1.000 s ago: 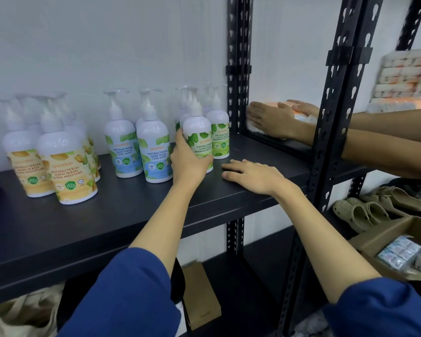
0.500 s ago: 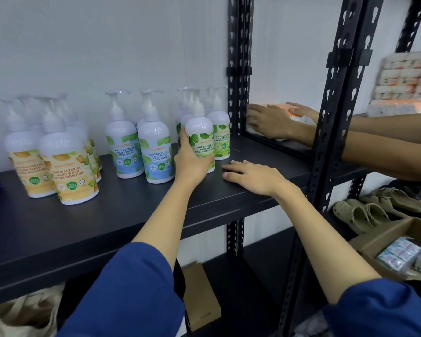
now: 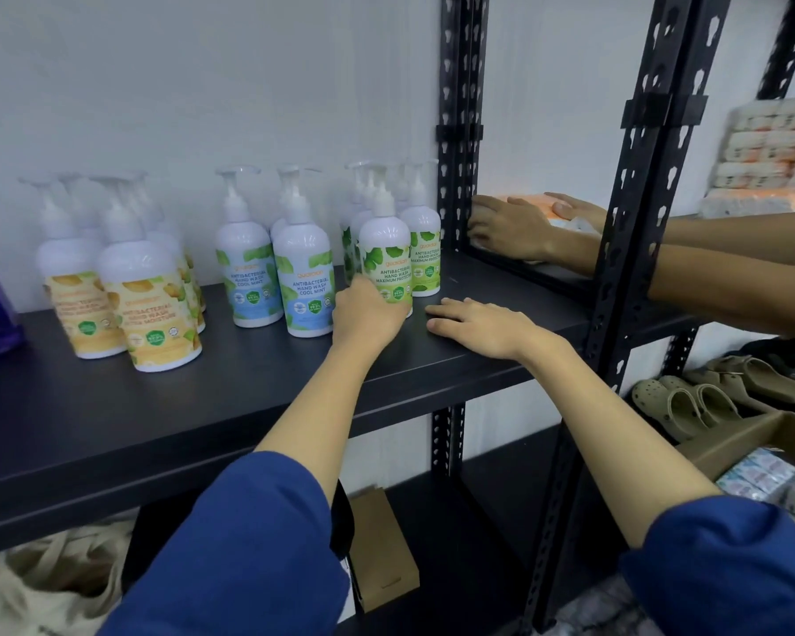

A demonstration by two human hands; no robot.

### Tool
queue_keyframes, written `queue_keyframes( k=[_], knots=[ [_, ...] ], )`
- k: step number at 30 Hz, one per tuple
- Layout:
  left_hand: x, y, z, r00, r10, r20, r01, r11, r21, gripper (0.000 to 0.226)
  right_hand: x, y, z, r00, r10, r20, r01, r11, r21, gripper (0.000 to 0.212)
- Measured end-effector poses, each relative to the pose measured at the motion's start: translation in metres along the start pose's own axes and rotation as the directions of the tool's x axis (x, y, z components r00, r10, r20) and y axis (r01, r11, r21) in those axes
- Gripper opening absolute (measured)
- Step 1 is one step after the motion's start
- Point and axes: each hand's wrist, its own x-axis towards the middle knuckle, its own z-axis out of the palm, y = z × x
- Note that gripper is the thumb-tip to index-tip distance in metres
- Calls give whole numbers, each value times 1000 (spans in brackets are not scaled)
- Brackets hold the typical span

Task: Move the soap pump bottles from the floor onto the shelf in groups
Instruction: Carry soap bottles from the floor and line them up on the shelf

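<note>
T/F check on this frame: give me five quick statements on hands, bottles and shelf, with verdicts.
1. The left hand grips a green-label bottle near its base. True.
2. The right hand holds a bottle. False: it rests flat on the shelf, fingers straight, holding nothing.
3. The yellow-label bottles stand at the left of the row, the blue-label bottles in the middle. True.
4. The gripped bottle lies on its side. False: it stands upright on the shelf.
5. Another person's hands reach into the next shelf bay to the right. True.
</note>
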Motion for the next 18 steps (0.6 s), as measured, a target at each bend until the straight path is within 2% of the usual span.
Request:
queue_keyframes(
  k=[4,9,12,18],
  knots=[
    [-16,6,-22,997,38,74,-57,960,273,33,-4,-6,-5,1000,11,-19,-12,999,-39,47],
    [-48,6,-61,989,128,74,-147,820,553,27,-24,-28,-8,977,-35,-209,18,996,-86,31],
    [-75,2,-88,988,148,38,-135,729,671,27,-43,-55,-11,951,-110,-290,91,993,-77,25],
    [-131,-29,-156,984,153,-88,-34,653,757,26,-77,-137,2,874,-365,-320,372,927,-41,23]
  ],
)
